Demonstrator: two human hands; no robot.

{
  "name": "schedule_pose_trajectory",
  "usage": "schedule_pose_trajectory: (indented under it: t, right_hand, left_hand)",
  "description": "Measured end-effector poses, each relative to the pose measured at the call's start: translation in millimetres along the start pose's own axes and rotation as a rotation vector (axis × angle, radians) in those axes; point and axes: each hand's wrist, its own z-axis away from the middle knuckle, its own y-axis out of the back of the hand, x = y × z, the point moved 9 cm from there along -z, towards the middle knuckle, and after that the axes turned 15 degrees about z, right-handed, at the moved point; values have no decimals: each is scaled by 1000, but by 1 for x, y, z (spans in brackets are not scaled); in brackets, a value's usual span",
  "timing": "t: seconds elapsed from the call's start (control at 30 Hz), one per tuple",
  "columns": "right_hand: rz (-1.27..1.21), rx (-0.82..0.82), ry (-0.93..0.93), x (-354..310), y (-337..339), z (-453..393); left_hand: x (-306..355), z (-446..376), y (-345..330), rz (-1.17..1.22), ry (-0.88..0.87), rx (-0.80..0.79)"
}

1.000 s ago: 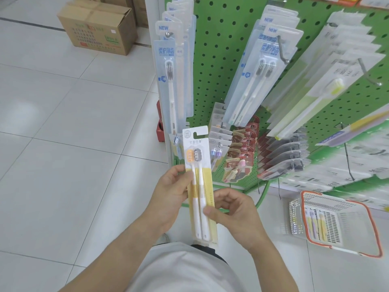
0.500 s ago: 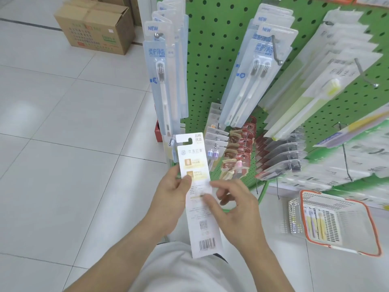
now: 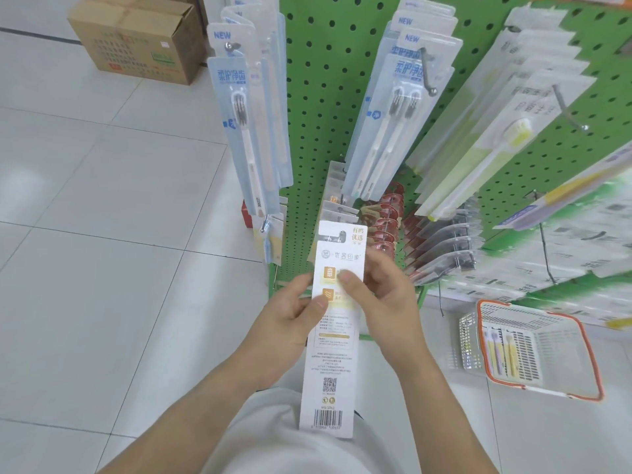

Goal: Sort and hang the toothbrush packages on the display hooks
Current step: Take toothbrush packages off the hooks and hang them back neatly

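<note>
Holding centre stage is the long white card-backed toothbrush package (image 3: 333, 323), printed back side up: gold squares near the top, fine print in the middle, a QR code and barcode at the bottom. It stands nearly upright in front of the person's chest, its hang slot just below the lower row of display hooks (image 3: 340, 213). The left hand (image 3: 290, 323) grips the left edge, thumb laid across the card face. The right hand (image 3: 383, 299) takes the right edge, thumb pressing the card beside the upper gold square and the fingers curled behind. So both hands are closed on the one package.

By the look of it this will be light and fairly stiff along its length, though thin card like this would likely bend if squeezed mid-span. The glossy surface may be slick. The best hold seems to be at the side edges near the top, leaving the slot free for the hook tip.

Behind it, the green perforated metal display panel (image 3: 328, 97) carries pale blue toothbrush packs (image 3: 239, 131) on its upper hooks. Down to the right, a white wire basket with an orange rim (image 3: 588, 340) sits on the floor with a few more packs inside. Far left, a brown cardboard box (image 3: 136, 39) rests on the pale floor tiles (image 3: 102, 234).
</note>
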Motion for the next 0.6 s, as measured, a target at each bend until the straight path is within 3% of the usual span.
schedule_pose_trajectory:
  t: [0.47, 0.6]
  right_hand:
    - [-89, -76, -110, 17, -5, 3]
    - [-106, -55, -143, 20, -3, 5]
  left_hand:
    - [0, 4, -2, -77, 9, -20]
    - [2, 5, -2, -199, 8, -17]
